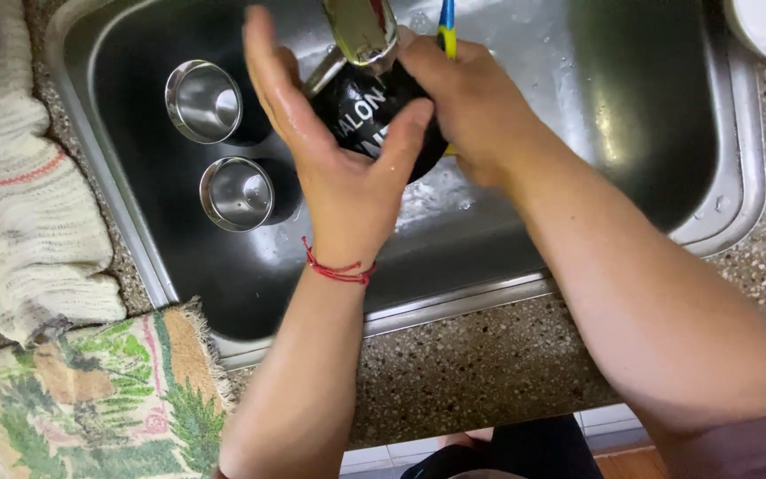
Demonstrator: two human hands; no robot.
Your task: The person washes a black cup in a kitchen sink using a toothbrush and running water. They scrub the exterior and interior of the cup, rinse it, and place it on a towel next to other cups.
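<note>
Two hands over the steel sink (578, 106), head view only. Left hand (339, 168) cups a black cup (367, 120) from below, thumb wrapped on its side, right under the faucet (361, 31). Right hand (467, 98) is closed on a blue-and-yellow brush handle (446, 27), pressed against the cup. Two steel cups (219, 146) sit in the basin's left side. Cloths (37, 222) lie on the counter left.

Two cups (204, 100) (238, 193) stand in the sink (578, 133), left of the hands (334, 151) (467, 102). The hands hold a mug (367, 120) under the tap (361, 31). Towels (28, 204) lie on the desk (480, 355), left of the sink.
</note>
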